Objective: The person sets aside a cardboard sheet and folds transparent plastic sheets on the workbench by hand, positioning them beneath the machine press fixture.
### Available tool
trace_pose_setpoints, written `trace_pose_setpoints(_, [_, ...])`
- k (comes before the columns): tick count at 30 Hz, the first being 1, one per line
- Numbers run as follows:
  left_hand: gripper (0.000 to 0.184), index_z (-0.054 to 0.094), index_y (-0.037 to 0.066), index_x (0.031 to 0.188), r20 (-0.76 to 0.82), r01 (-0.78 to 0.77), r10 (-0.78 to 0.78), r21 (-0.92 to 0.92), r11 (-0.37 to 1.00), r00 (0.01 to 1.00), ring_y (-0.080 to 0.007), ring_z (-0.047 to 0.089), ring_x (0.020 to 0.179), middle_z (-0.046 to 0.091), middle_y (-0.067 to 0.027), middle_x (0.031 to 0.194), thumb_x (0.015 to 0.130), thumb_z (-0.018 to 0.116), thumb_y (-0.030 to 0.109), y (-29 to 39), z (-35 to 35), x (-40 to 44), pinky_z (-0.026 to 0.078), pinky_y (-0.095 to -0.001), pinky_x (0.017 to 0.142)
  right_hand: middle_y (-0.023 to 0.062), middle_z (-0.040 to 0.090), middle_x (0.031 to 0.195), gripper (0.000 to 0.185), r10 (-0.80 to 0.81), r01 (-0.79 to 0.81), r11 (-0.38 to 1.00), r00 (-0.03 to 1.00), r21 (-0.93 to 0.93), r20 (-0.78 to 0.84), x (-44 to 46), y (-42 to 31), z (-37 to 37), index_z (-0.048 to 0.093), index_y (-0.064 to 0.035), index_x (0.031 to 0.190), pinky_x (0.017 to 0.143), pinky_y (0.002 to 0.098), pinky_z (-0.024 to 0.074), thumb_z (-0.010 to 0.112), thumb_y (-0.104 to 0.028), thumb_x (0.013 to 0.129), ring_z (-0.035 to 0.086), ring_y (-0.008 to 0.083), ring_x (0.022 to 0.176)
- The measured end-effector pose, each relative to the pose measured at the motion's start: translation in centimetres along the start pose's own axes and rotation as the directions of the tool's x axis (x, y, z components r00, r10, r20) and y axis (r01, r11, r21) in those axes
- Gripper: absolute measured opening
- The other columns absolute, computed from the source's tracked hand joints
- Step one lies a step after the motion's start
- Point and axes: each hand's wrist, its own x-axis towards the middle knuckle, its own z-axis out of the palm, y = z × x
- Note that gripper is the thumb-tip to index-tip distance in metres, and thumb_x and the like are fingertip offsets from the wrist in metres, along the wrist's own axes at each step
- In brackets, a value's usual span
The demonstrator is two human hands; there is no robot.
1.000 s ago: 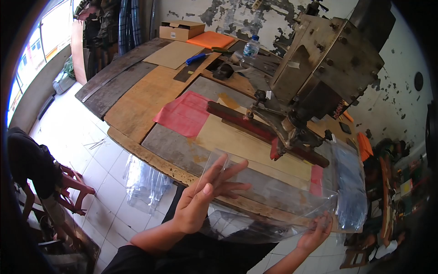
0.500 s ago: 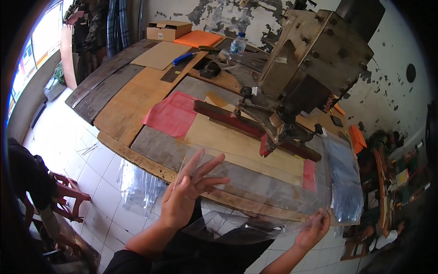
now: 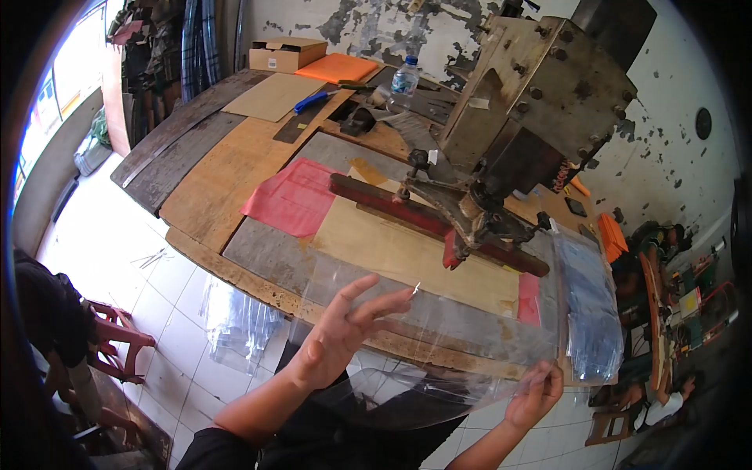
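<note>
A clear plastic sheet [image 3: 450, 341] hangs over the front edge of the work table, its lower part drooping in a curve. My right hand [image 3: 536, 392] pinches its right corner. My left hand [image 3: 333, 337] is open with fingers spread, palm against or just behind the sheet's left part; I cannot tell whether it presses on it. Beyond the sheet, a heat-press-like machine [image 3: 540, 94] holds a long dark-red bar [image 3: 439, 223] above a cream sheet [image 3: 368, 239]. Pink-red material [image 3: 294, 196] sticks out at the left end.
A stack of clear plastic pieces [image 3: 591, 305] lies at the table's right edge. A water bottle [image 3: 403, 82], a blue-handled cutter [image 3: 312, 102], an orange sheet [image 3: 337, 67] and a cardboard box [image 3: 287, 55] sit at the back. Below left, plastic [image 3: 239, 325] hangs near a red stool [image 3: 121, 337].
My left hand has shifted right and slightly down, its fingers reaching further right along the plastic sheet. My right hand keeps its pinch on the corner, nearly still.
</note>
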Motion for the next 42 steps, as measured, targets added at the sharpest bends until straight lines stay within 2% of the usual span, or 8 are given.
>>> trace_pose_setpoints(9, [0.136,-0.008,0.022,0.165,0.100,0.084,-0.050,-0.363,0.928,0.994,-0.0440,0.031,0.150,0.008,-0.0316,0.167,0.072,0.076,0.077,0.6,1.4,-0.2,0.037,-0.0524,0.115,0.0045,0.058,0.095,0.020,0.113,-0.109,0.992,0.993,-0.069,0.046,-0.6,-1.1,1.5,0.066,0.0016,0.100,0.059,0.0217,0.0421,0.075,-0.013,0.090,0.053,0.0078,0.069])
trace_pose_setpoints(12, [0.138,-0.008,0.021,0.165,0.060,0.097,-0.083,-0.287,0.953,0.995,-0.0426,0.034,0.149,0.010,-0.0281,0.168,0.072,0.079,0.073,0.7,1.4,-0.1,0.034,-0.0531,0.116,0.0006,0.056,0.089,0.022,0.129,-0.119,0.987,0.988,-0.110,0.083,-1.0,-1.3,2.6,0.066,-0.0002,0.100,0.057,0.0200,0.0370,0.074,-0.019,0.094,0.050,0.0059,0.067])
trace_pose_setpoints(18, [0.105,0.015,-0.004,0.161,0.492,0.107,-0.258,0.314,0.943,0.831,-0.0326,0.032,0.151,0.029,-0.0206,0.165,0.090,0.078,0.042,0.3,1.3,0.0,0.028,-0.0435,0.121,0.0068,0.064,0.088,0.018,0.068,-0.037,0.985,0.981,-0.171,0.180,-1.0,-2.5,5.4,0.070,0.0023,0.099,0.064,0.0225,0.0441,0.079,-0.003,0.085,0.057,0.0112,0.072])
trace_pose_setpoints(25, [0.065,0.046,0.008,0.152,0.182,0.162,-0.399,0.708,0.687,0.899,-0.0309,0.058,0.133,0.060,-0.0154,0.143,0.096,0.073,0.023,2.0,3.9,0.0,0.046,-0.0395,0.108,0.0072,0.069,0.083,0.017,0.005,0.112,0.903,0.963,-0.416,0.271,-2.0,-3.7,8.3,0.074,-0.0010,0.098,0.055,0.0235,0.0402,0.080,-0.001,0.082,0.054,0.0117,0.064])
trace_pose_setpoints(26, [0.049,0.058,0.012,0.143,0.182,0.050,-0.241,0.691,0.721,0.953,-0.0348,0.065,0.120,0.067,-0.0139,0.131,0.096,0.071,0.018,1.3,4.0,-0.2,0.052,-0.0410,0.100,0.0071,0.069,0.084,0.018,-0.015,0.142,0.891,0.958,-0.431,0.286,-2.0,-3.9,8.5,0.074,-0.0013,0.100,0.055,0.0231,0.0401,0.080,0.000,0.082,0.054,0.0116,0.064])
trace_pose_setpoints(32, [0.042,0.067,0.011,0.133,0.250,-0.081,-0.208,0.801,0.593,0.946,-0.0357,0.068,0.107,0.071,-0.0140,0.121,0.092,0.073,0.011,0.9,3.5,-0.3,0.055,-0.0403,0.091,0.0079,0.069,0.089,0.018,0.017,0.146,0.882,0.940,-0.448,0.340,-2.0,-4.8,9.6,0.074,-0.0003,0.102,0.057,0.0232,0.0426,0.079,-0.001,0.085,0.058,0.0120,0.067])
trace_pose_setpoints(40, [0.023,0.076,0.007,0.112,0.132,0.008,-0.151,0.725,0.689,0.980,-0.0271,0.075,0.089,0.077,-0.0113,0.102,0.089,0.075,0.006,2.2,3.0,0.1,0.058,-0.0342,0.079,0.0120,0.067,0.108,0.039,-0.088,0.402,0.836,0.770,-0.374,0.632,-0.8,-3.9,9.5,0.070,-0.0014,0.119,0.074,0.0312,0.0505,0.083,-0.018,0.087,0.065,0.0217,0.087])
trace_pose_setpoints(42, [0.017,0.077,0.005,0.107,0.081,0.076,-0.172,0.661,0.747,0.982,-0.0229,0.076,0.086,0.078,-0.0102,0.098,0.090,0.076,0.006,2.6,2.7,-0.1,0.058,-0.0322,0.076,0.0157,0.064,0.121,0.052,0.018,0.298,0.898,0.709,-0.323,0.705,-1.2,-4.1,9.5,0.062,-0.0035,0.133,0.081,0.0338,0.0530,0.081,-0.022,0.089,0.065,0.0247,0.098])
